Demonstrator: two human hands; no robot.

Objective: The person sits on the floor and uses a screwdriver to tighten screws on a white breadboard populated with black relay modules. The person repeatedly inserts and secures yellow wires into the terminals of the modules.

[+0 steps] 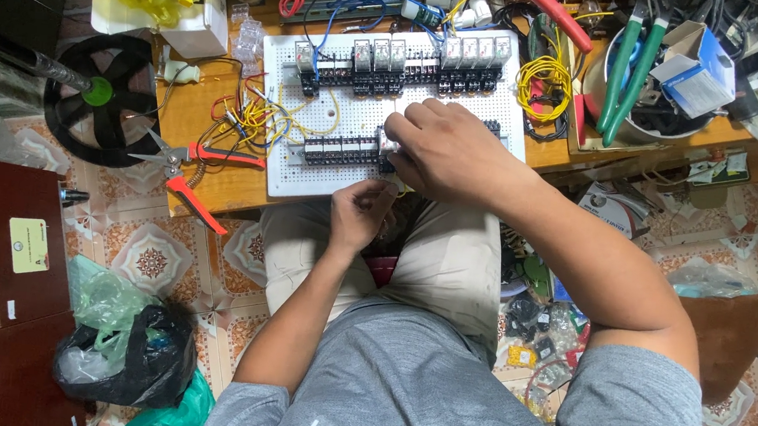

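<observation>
A white perforated board (299, 173) lies on a low wooden table (189, 116). It carries a back row of clear relays (394, 57) and a front row of black terminal blocks (339, 151). My right hand (445, 150) rests on the board, its fingertips pinching a small part at the right end of the black row. My left hand (361, 211) is curled at the board's near edge, fingers closed around something small that I cannot make out. Yellow, red and blue wires (263, 114) run across the board's left side.
Red-handled pliers (193, 172) lie at the table's left front. A black fan (98, 98) stands further left. A yellow wire coil (545, 76) and green-handled cutters (629, 66) in a bucket sit to the right. Bags lie on the tiled floor (161, 266).
</observation>
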